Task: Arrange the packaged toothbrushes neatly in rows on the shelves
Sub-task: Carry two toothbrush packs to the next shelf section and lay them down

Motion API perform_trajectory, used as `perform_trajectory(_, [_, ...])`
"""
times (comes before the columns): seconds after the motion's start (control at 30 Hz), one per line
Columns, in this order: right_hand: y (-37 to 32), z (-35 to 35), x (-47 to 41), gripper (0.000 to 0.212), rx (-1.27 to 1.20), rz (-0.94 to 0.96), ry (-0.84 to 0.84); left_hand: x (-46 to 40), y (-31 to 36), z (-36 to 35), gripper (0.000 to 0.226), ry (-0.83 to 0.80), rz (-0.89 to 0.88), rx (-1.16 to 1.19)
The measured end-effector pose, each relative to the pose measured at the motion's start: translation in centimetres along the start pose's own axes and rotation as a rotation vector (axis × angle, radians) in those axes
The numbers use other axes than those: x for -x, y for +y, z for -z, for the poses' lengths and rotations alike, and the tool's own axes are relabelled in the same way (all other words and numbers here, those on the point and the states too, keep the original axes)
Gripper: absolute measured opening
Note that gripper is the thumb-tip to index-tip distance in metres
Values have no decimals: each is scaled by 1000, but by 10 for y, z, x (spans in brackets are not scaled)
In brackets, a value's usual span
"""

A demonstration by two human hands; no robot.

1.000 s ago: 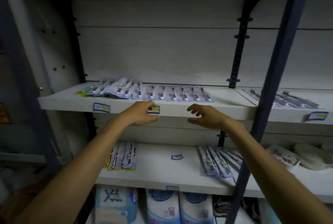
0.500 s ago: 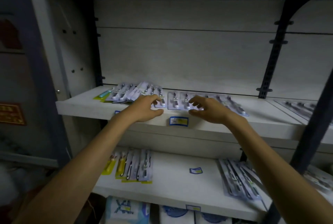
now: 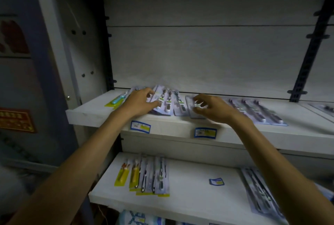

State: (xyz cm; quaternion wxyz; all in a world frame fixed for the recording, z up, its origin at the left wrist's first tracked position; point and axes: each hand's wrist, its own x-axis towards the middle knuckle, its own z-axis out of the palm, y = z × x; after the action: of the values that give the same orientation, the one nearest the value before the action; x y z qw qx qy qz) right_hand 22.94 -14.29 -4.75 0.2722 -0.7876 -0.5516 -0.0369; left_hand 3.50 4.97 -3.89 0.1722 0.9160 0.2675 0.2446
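On the upper shelf (image 3: 101,114), a fanned pile of packaged toothbrushes (image 3: 167,101) is touched by the left hand (image 3: 140,102), whose grip is loosely curled over the packs; whether a pack is pinched cannot be told. The right hand (image 3: 211,108) is held over a flat pack (image 3: 192,106) just beside, its fingers curled, thumb at the pack's near edge. More packs (image 3: 256,111) are laid in a row to the right, and others (image 3: 144,175) on the lower shelf (image 3: 189,188).

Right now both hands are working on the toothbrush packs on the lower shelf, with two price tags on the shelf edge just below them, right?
Not quite: the left hand and right hand are on the packs of the upper shelf, not the lower. The two price tags do sit on its edge below them. The head view shows this.
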Motion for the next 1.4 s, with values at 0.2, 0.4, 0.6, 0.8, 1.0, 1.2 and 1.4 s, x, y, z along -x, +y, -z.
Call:
perform_trajectory(0.2, [-8,-11,-13,41,-9,-29,41,-33,-5,-5,59,-108,-11,-18])
perform_trajectory(0.4, [1,-6,-13,39,15,-82,53,-54,3,-16,46,-142,23,-147])
perform_trajectory(0.6, [7,-7,-11,40,13,-104,50,-54,12,-16,40,-160,29,-121])
perform_trajectory(0.8, [4,-4,-13,41,15,-114,40,-54,18,-10,28,-162,48,72])
perform_trajectory(1.0, [2,-1,-15,41,24,-116,54,-57,8,-2,51,-242,67,265])
perform_trajectory(1.2, [-4,-9,-20,36,2,-119,55,-59,-18,4,47,-139,31,435])
perform_trajectory(1.4, [-22,-28,-32,36,-8,-114,71,-43,-44,3,42,18,-59,703])
